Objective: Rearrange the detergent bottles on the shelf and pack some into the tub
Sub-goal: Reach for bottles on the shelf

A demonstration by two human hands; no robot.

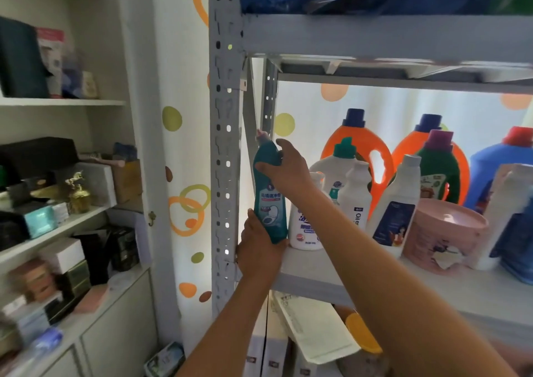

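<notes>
Grey metal shelf (pixel 311 272), dotted wall (pixel 178 146) behind.

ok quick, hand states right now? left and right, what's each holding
Left hand: grips the base of the teal toilet cleaner bottle.
Right hand: grips the same bottle at its neck.

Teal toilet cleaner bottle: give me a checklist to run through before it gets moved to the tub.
1. Left hand grips the base of the teal toilet cleaner bottle: ok.
2. Right hand holds its neck: ok.
3. Pink cap on: ok; tightness cannot tell.
4. Bottle lifted off the shelf: cannot tell.
5. Clearance from the white bottle beside it: not ok, very close.
6. Pink tub ready to receive bottles: not ok, it lies on its side.
</notes>
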